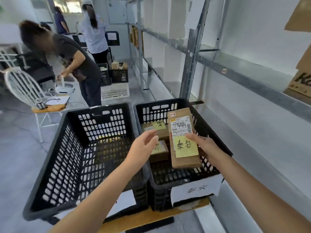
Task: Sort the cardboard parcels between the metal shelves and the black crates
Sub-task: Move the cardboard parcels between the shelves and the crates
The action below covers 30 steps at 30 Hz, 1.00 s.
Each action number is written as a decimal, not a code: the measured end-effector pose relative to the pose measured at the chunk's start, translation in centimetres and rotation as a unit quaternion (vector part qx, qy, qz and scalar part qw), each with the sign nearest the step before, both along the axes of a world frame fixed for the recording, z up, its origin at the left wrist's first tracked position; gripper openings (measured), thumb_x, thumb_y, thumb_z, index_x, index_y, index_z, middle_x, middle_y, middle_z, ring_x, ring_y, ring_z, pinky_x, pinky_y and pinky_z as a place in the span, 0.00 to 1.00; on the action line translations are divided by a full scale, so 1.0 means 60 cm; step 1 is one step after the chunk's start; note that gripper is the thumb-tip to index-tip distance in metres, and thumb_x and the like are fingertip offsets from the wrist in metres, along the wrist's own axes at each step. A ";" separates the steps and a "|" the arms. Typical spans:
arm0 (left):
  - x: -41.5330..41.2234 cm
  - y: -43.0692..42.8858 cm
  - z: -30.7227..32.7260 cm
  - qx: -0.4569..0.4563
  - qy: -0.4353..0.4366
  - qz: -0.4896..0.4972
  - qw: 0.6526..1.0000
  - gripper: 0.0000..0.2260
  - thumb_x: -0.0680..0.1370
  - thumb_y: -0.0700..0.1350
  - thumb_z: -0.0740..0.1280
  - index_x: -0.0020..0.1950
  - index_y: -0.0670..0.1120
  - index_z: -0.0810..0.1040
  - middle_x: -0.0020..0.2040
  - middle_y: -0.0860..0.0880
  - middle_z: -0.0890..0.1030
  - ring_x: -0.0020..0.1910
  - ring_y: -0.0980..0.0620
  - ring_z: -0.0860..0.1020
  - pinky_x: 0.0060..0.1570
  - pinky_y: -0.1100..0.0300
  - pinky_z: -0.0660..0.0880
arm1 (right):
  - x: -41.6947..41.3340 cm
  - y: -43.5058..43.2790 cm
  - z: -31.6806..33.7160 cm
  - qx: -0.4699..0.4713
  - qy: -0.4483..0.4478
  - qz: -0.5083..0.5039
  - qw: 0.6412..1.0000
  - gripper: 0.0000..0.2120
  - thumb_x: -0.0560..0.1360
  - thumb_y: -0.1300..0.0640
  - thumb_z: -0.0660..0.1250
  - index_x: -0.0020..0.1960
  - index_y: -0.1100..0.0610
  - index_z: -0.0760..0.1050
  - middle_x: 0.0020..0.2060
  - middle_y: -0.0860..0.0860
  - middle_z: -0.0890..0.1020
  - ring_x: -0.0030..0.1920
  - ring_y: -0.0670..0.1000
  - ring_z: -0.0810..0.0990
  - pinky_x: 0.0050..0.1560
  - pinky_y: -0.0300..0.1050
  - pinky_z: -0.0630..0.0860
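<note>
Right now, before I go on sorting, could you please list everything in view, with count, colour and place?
Black plastic lattice crates: two, black, side by side before the person.
Brown cardboard parcel with yellow note: one, brown, held above the right crate.
Lying cardboard parcels: two, brown, inside the right crate.
White paper labels: two, white, on the crates' near walls.
Grey metal shelves: one run, grey, along the right wall.
Farther plastic crates: at least two black, one white, on the floor beyond.
Large cardboard boxes: at least two, brown, right edge.
White metal chair: one, white, left.
Other people: three, left background.
Left hand: open, beside the held parcel, holding nothing.
Right hand: grips the held parcel.
</note>
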<state>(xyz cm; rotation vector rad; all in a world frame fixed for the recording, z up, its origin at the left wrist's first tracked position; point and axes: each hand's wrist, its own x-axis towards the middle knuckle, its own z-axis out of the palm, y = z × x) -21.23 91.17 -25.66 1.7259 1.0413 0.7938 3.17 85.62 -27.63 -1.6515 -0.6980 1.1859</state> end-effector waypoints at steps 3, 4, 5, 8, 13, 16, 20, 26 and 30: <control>0.044 0.052 -0.021 -0.013 0.011 0.009 1.000 0.17 0.83 0.48 0.62 0.72 0.49 0.73 0.66 0.56 0.77 0.65 0.60 0.74 0.66 0.62 0.70 | 0.048 0.046 -0.033 -0.048 0.021 0.030 0.998 0.20 0.71 0.47 0.75 0.57 0.59 0.81 0.46 0.52 0.88 0.49 0.52 0.86 0.50 0.48 0.79; 0.058 0.068 -0.032 -0.019 0.018 0.005 1.000 0.16 0.83 0.49 0.62 0.71 0.50 0.73 0.65 0.57 0.76 0.63 0.63 0.74 0.63 0.66 0.70 | 0.063 0.059 -0.045 -0.071 0.026 0.043 0.996 0.20 0.72 0.48 0.75 0.56 0.61 0.80 0.45 0.52 0.88 0.50 0.53 0.86 0.53 0.50 0.79; 0.072 0.083 -0.044 -0.025 0.025 0.003 0.999 0.15 0.83 0.49 0.62 0.69 0.52 0.74 0.63 0.60 0.76 0.61 0.67 0.73 0.59 0.71 0.68 | 0.079 0.070 -0.059 -0.094 0.029 0.051 0.994 0.20 0.72 0.50 0.75 0.54 0.65 0.78 0.44 0.51 0.88 0.51 0.54 0.85 0.59 0.54 0.78; 0.111 0.122 -0.072 -0.043 0.038 0.013 0.998 0.13 0.82 0.49 0.63 0.66 0.57 0.74 0.60 0.62 0.76 0.60 0.66 0.74 0.55 0.74 0.67 | 0.120 0.093 -0.099 -0.160 0.042 0.076 0.983 0.18 0.73 0.53 0.75 0.57 0.62 0.79 0.48 0.54 0.87 0.54 0.56 0.84 0.64 0.57 0.75; 0.157 0.163 -0.111 -0.057 0.079 0.029 0.995 0.17 0.83 0.47 0.62 0.71 0.49 0.72 0.67 0.53 0.76 0.65 0.57 0.73 0.65 0.61 0.68 | 0.160 0.128 -0.156 -0.247 0.043 0.119 0.961 0.16 0.71 0.57 0.76 0.56 0.60 0.79 0.46 0.55 0.87 0.49 0.57 0.85 0.57 0.57 0.79; 0.170 0.173 -0.130 -0.076 0.108 0.030 0.991 0.18 0.83 0.47 0.62 0.72 0.48 0.72 0.69 0.52 0.75 0.68 0.54 0.72 0.68 0.59 0.68 | 0.166 0.151 -0.179 -0.285 0.048 0.123 0.950 0.18 0.69 0.59 0.78 0.56 0.61 0.78 0.46 0.57 0.87 0.49 0.59 0.86 0.59 0.60 0.78; 0.188 0.193 -0.146 -0.068 0.132 0.029 0.989 0.17 0.83 0.46 0.62 0.72 0.47 0.72 0.69 0.50 0.76 0.68 0.53 0.73 0.66 0.61 0.68 | 0.169 0.183 -0.200 -0.316 0.067 0.136 0.936 0.19 0.69 0.59 0.77 0.58 0.60 0.78 0.48 0.59 0.87 0.52 0.61 0.85 0.61 0.63 0.76; 0.209 0.210 -0.163 -0.085 0.141 0.026 0.986 0.17 0.83 0.46 0.62 0.72 0.47 0.72 0.69 0.50 0.76 0.68 0.53 0.72 0.65 0.61 0.68 | 0.168 0.200 -0.228 -0.322 0.058 0.128 0.936 0.23 0.72 0.58 0.74 0.64 0.57 0.72 0.54 0.59 0.84 0.56 0.61 0.81 0.64 0.63 0.71; 0.215 0.217 -0.174 -0.088 0.147 0.031 0.985 0.18 0.83 0.46 0.61 0.72 0.46 0.71 0.69 0.50 0.75 0.68 0.53 0.72 0.66 0.61 0.67 | 0.165 0.209 -0.251 -0.303 0.042 0.130 0.943 0.23 0.74 0.57 0.72 0.67 0.60 0.74 0.66 0.58 0.78 0.66 0.61 0.74 0.72 0.64 0.62</control>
